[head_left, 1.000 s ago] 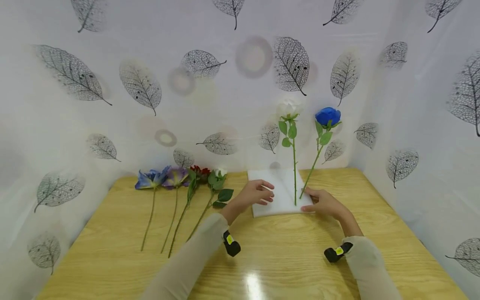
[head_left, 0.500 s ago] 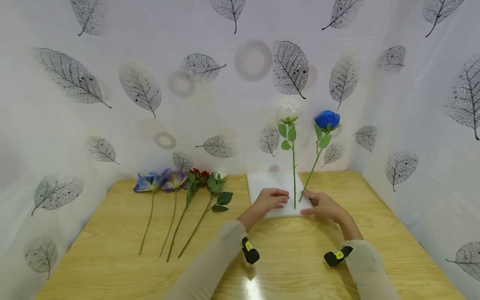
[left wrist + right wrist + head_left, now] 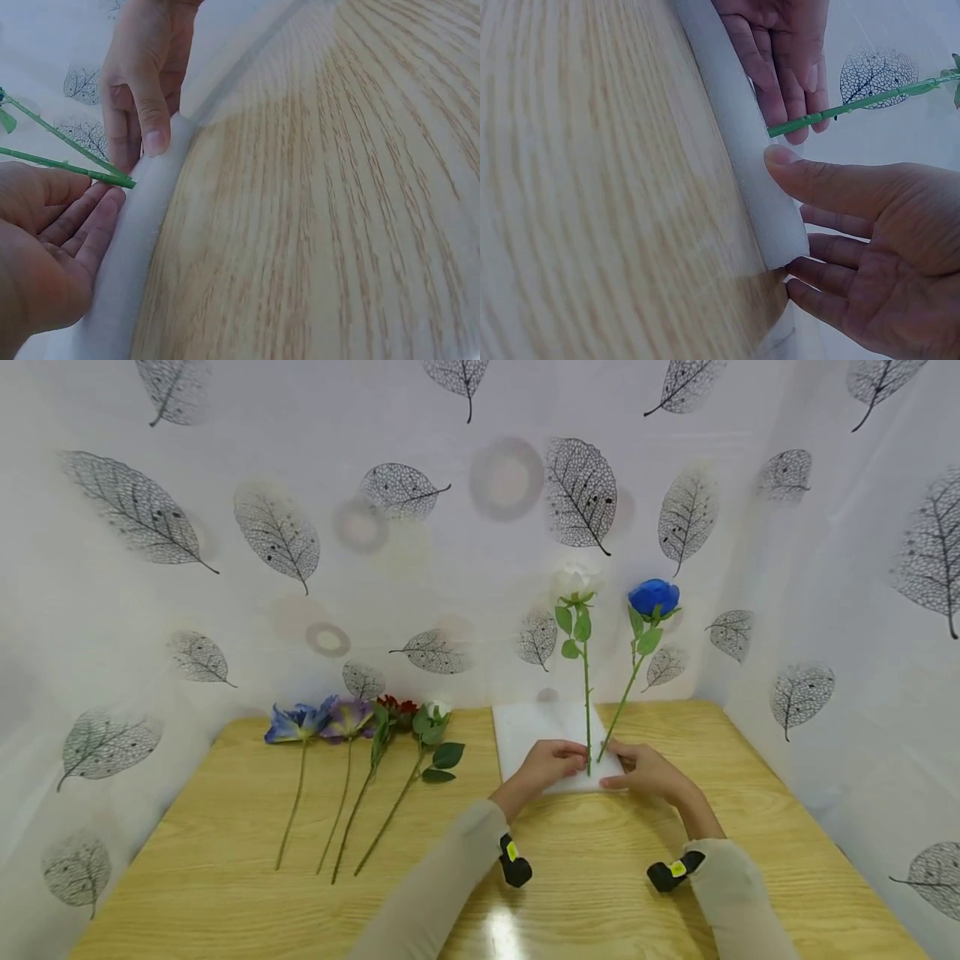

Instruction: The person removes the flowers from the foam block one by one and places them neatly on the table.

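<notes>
A white foam board (image 3: 521, 727) lies at the back of the table. Out of it stands a white rose (image 3: 576, 585), nearly upright, and a blue rose (image 3: 654, 599) that tilts to the right. My left hand (image 3: 547, 768) is by the foot of the white rose's stem, fingers fairly straight; in the right wrist view the green stem (image 3: 870, 99) crosses in front of those fingers. With my right hand (image 3: 654, 770) I hold the board's near right corner. The right wrist view has the thumb on the foam's edge (image 3: 742, 150) and the fingers round its end.
Left of the board several artificial flowers lie in a row: a blue one (image 3: 296, 724), a purple one (image 3: 349, 720), a red one (image 3: 397, 710) and a white rose with dark leaves (image 3: 431, 727). A leaf-printed curtain (image 3: 450, 552) hangs behind the wooden table (image 3: 225, 827).
My left hand has moved right across the board to the white rose's stem. The right hand stays at the board's corner, and both standing roses keep their places.
</notes>
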